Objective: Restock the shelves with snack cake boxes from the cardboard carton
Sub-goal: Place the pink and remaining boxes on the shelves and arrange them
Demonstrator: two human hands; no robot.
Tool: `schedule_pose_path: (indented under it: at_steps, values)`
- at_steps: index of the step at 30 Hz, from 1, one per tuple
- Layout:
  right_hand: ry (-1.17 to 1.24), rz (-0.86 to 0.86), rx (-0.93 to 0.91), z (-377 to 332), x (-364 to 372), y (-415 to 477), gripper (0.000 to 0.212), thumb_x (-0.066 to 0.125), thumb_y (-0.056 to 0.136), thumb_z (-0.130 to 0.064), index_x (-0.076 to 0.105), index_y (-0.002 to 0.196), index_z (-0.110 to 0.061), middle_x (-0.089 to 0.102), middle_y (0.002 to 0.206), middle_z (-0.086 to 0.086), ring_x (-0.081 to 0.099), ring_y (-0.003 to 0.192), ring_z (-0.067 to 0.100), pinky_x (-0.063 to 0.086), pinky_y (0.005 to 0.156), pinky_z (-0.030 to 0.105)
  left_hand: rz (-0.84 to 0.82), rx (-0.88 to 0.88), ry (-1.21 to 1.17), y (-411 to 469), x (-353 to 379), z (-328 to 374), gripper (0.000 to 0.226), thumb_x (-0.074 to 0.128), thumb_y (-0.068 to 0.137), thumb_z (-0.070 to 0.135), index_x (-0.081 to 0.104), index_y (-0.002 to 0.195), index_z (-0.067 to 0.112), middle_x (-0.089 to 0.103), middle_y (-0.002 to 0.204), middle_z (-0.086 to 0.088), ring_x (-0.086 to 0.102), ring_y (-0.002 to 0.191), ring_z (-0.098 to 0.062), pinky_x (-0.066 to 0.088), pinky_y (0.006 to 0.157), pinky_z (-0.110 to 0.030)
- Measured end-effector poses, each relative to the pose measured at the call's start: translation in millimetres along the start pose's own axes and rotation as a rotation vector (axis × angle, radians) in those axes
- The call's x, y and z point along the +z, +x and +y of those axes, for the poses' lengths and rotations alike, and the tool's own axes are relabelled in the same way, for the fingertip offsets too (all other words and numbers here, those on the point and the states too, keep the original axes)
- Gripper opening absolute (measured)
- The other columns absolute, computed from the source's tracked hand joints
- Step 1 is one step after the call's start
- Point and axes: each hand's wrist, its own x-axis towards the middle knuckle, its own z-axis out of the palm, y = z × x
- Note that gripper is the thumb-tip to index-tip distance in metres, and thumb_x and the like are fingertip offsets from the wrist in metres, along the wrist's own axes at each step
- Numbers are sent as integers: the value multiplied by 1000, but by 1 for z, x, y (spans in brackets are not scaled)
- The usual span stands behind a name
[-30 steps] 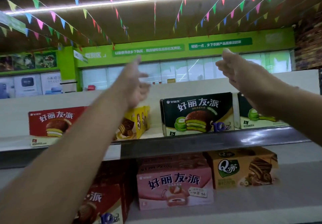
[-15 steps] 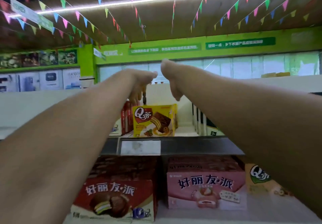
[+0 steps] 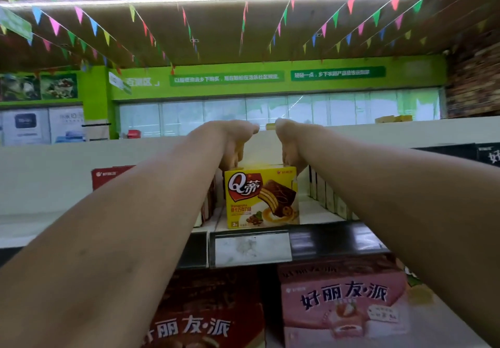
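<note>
Yellow cardboard snack cake box (image 3: 261, 198) seems mid-placement: left hand (image 3: 232, 144) and right hand (image 3: 292, 144) bend fingers onto its top corners, grip unclear. Next, probably: square it, let go.

Q box (image 3: 261, 198) on upper shelf (image 3: 338, 242); hands, left (image 3: 234, 144) and right (image 3: 290, 144), on its top; other boxes (image 3: 343, 301) beside and below

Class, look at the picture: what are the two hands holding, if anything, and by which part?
The yellow box, by its top: the left hand at the top left corner, the right hand at the top right corner.
</note>
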Motion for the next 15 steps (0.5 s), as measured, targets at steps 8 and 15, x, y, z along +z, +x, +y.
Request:
schedule_pose_path:
  at_steps: [8,15]
  values:
    - [280,-118,45,5,2,13,94,27,88,-69,20,153,-2,34,150,35,47,130,51,31,114,65,-2,3,12,4,-4,0,89,33,104,61,0,160,0,1,167,-27,7,152,-49,29,115,-61]
    - [29,-93,-122,0,4,-32,76,24,106,-53,11,159,0,22,162,29,29,147,47,29,121,53,40,-15,33,-3,-3,-2,92,36,102,62,3,160,-2,2,166,-28,10,152,-50,34,110,-59]
